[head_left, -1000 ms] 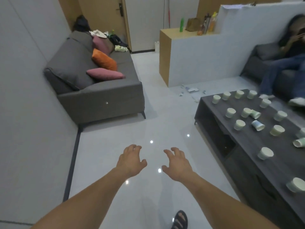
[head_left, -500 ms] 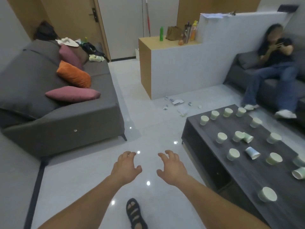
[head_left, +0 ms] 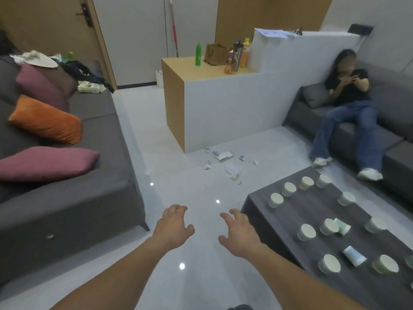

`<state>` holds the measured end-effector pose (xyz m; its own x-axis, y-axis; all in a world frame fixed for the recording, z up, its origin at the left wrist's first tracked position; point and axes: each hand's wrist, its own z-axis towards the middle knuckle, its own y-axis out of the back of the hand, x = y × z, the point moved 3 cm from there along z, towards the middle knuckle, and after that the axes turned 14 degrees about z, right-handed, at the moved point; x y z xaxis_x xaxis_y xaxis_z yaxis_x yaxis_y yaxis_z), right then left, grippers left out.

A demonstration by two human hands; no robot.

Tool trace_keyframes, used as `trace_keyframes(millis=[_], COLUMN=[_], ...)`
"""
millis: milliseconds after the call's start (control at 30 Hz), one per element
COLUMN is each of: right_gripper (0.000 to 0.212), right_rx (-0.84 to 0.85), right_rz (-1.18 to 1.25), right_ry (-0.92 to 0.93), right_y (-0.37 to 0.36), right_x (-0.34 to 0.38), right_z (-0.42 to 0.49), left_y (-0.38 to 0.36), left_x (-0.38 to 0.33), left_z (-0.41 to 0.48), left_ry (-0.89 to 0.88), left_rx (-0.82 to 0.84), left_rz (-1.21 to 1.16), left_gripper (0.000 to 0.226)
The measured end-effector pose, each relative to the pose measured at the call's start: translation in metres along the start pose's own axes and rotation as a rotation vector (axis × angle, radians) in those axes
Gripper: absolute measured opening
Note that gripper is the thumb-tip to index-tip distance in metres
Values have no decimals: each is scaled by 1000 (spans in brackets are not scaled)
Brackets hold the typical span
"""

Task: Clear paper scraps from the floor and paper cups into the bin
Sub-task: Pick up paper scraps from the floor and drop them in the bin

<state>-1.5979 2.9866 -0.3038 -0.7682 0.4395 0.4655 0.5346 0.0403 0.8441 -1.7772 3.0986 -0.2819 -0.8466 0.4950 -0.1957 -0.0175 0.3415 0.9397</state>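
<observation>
Paper scraps [head_left: 224, 156] lie scattered on the pale floor at the foot of the white partition, well ahead of me. Several paper cups [head_left: 306, 232] stand upside down on the dark coffee table [head_left: 290, 211] to my right; a few lie on their sides, one of them bluish [head_left: 354, 255]. My left hand [head_left: 173, 224] and right hand [head_left: 239, 234] are stretched forward over the floor, palms down, fingers loosely spread, holding nothing. No bin is in view.
A grey sofa [head_left: 73, 193] with pink and orange cushions lines the left side. A wooden counter [head_left: 176, 104] with bottles joins the partition. A person [head_left: 348, 104] sits on another grey sofa at the right. The floor strip between sofa and table leads ahead.
The view has swung right and moved forward, bringing the scraps and the table closer. Both hands keep the same outstretched empty pose.
</observation>
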Motion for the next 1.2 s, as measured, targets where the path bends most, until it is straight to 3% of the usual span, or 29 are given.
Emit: trace_keyframes(millis=[500,800,1200], right_gripper=[69,69,70], right_rx=[43,98,37], right_rz=[35,40,231], right_ry=[27,-131,-428], right_y=[114,144,190], right_x=[-28,-61,-115], right_z=[305,437,571], left_y=[86,98,123], left_x=[-47,-69,-133], left_z=[303,478,691], left_ry=[-7,-152,-389], left_rx=[4,138,263], left_rz=[38,54,157], left_gripper=[64,68,67])
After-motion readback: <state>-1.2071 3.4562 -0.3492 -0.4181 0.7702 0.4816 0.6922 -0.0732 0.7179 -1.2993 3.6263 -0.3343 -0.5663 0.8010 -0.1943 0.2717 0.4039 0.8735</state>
